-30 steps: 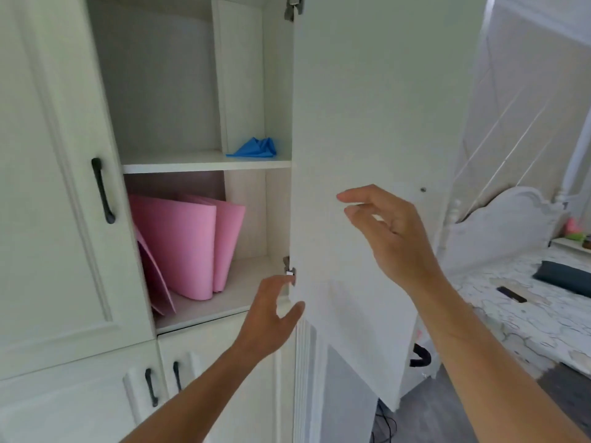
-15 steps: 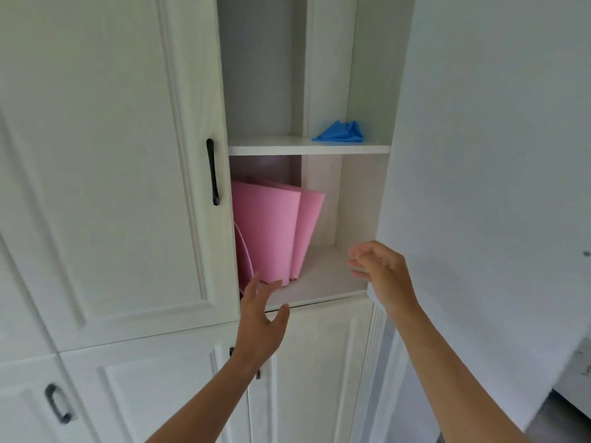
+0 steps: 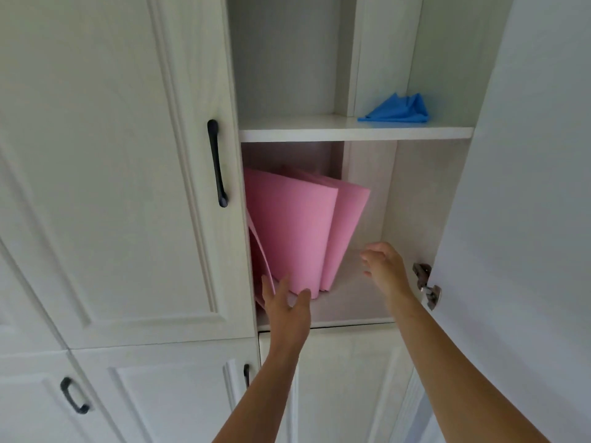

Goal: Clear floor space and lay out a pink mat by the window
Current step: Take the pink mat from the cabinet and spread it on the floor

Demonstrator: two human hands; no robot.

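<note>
A folded pink mat stands on edge in the lower compartment of an open white cabinet, leaning toward the left wall. My left hand is raised at the mat's bottom front corner, fingers spread, at or just short of touching it. Inside the compartment, to the right of the mat, my right hand hovers above the shelf floor with fingers loosely apart, holding nothing.
A blue cloth lies on the upper shelf. The open cabinet door stands at the right, its hinge beside my right wrist. The closed left door has a black handle. Closed doors sit below.
Both hands have moved up and forward toward the mat. My right hand has left the door and entered the compartment. The view has closed in on the cabinet.
</note>
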